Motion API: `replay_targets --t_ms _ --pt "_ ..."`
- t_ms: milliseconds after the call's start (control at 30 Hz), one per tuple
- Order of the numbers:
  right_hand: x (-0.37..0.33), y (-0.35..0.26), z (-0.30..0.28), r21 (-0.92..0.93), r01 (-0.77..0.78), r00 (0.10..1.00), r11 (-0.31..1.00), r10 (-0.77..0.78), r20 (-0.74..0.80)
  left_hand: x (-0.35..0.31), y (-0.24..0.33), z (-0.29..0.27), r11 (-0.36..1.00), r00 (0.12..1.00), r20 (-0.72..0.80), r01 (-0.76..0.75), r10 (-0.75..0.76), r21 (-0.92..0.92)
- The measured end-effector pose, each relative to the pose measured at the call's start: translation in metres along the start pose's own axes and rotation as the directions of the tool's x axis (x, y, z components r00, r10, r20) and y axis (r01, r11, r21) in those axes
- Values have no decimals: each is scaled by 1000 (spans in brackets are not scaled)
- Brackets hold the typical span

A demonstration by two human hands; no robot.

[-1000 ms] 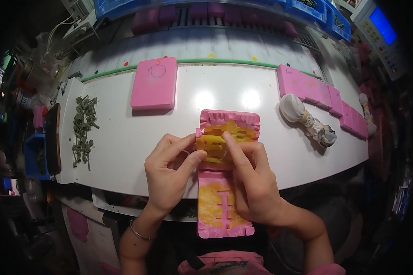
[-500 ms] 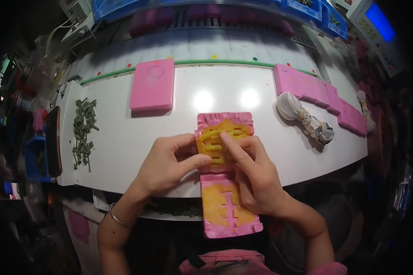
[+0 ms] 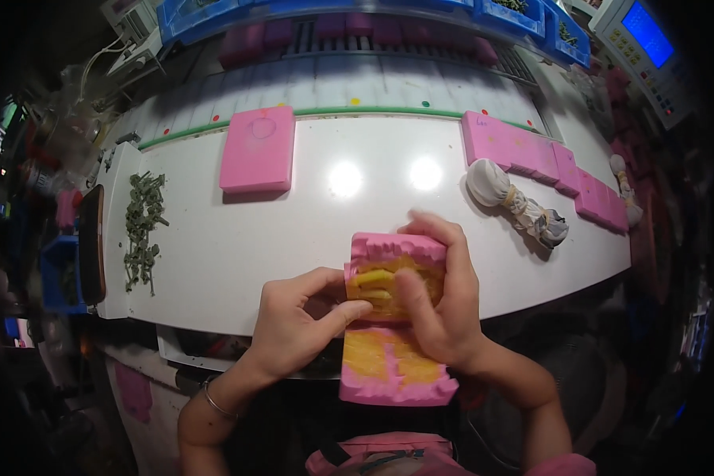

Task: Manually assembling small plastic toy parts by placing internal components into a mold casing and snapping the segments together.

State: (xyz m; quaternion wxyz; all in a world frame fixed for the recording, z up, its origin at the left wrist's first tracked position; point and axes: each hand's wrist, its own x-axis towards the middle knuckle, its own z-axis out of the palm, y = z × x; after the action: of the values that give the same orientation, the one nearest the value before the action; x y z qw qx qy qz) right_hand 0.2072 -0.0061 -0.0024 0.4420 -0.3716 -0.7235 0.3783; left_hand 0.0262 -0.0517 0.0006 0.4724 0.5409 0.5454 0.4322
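Pink rubber mould (image 3: 395, 373), opened to its yellow inside, lies at lower centre with its long axis running up and down the frame, its far end on the white table (image 3: 309, 230). Left hand (image 3: 293, 325) pinches its left edge; right hand (image 3: 440, 305) presses fingers into the upper cavity. Blue bins (image 3: 214, 16) along the top edge hold contents too small to tell.

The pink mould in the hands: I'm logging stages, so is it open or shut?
Open. The pink mould lies spread in two halves, yellow insides showing; the left hand and right hand press its upper half.
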Motion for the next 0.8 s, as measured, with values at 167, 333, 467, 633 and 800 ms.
replay_targets --t_ms 167,333,467,633,800 --pt "-6 17 2 124 -4 1000 992 6 -10 2 -5 -9 995 990 132 -70 59 77" --pt "-7 18 6 149 147 989 978 -142 -43 8 -9 -6 913 988 138 120 -70 -391" --pt "-5 21 7 173 177 984 969 -171 -47 2 4 -7 970 991 113 92 -68 -226" --pt "1 19 4 136 234 972 963 -234 -19 5 12 -3 943 972 159 208 -170 -261" --pt "4 17 4 136 231 972 963 -234 6 4 9 2 922 992 108 104 -68 -373"
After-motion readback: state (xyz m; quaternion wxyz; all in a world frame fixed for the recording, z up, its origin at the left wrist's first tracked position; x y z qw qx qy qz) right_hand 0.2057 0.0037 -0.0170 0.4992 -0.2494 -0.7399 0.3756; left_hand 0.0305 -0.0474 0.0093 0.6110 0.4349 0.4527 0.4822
